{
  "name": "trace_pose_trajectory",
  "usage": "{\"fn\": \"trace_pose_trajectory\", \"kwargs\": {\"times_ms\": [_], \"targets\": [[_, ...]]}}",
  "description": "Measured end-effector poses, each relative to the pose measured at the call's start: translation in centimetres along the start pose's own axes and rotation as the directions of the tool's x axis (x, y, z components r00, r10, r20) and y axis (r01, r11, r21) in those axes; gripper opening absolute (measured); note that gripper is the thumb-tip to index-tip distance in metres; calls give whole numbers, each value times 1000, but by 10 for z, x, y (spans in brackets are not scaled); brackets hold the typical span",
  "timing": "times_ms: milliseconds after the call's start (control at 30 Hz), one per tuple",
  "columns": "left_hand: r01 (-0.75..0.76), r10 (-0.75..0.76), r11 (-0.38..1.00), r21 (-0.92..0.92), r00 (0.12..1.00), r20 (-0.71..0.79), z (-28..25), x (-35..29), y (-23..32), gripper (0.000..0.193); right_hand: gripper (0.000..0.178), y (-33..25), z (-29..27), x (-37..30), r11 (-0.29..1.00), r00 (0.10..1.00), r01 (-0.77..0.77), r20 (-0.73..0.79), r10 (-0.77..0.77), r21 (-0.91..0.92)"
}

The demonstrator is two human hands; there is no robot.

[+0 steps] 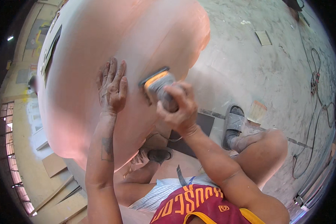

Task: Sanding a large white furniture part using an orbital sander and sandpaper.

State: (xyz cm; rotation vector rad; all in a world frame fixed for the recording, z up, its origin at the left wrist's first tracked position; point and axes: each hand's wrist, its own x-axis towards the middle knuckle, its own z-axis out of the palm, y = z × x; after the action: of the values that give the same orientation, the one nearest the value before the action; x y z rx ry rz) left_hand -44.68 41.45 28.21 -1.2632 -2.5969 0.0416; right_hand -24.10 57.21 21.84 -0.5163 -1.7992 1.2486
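R hand clenched round a sander w/ orange top, its pad pressed on the big pink curved body just above the knuckles. L hand lies flat, fingers spread, on same surface just left of the tool, not touching it. Below hands: grey sandals and bent legs. To the right, dusty concrete floor w/ a black cable; wood scraps lower left.

Smooth matt pink shell (dusty-looking); rough grey concrete floor; hard orange-grey sander.
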Motion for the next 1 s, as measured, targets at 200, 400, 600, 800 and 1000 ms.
{"fn": "trace_pose_trajectory", "kwargs": {"times_ms": [200,400,600,800,1000], "targets": [[-3,3,1000,-8,1000,-27,0,0,0,53,49,31,-9,62,991,984,-128,-122,132,39],[3,-5,1000,-26,998,-60,3,-1,1,52,49,24,-2,32,993,988,-110,-102,114,43],[-3,2,1000,-14,997,-73,3,1,1,51,57,-16,15,-53,993,995,103,-2,-103,51],[13,-20,997,-74,995,-98,5,0,-1,49,55,5,15,12,998,997,67,-39,-68,-19],[22,-30,998,-60,990,-135,8,-2,-2,48,52,34,-2,112,988,975,-130,-170,142,78]]}}
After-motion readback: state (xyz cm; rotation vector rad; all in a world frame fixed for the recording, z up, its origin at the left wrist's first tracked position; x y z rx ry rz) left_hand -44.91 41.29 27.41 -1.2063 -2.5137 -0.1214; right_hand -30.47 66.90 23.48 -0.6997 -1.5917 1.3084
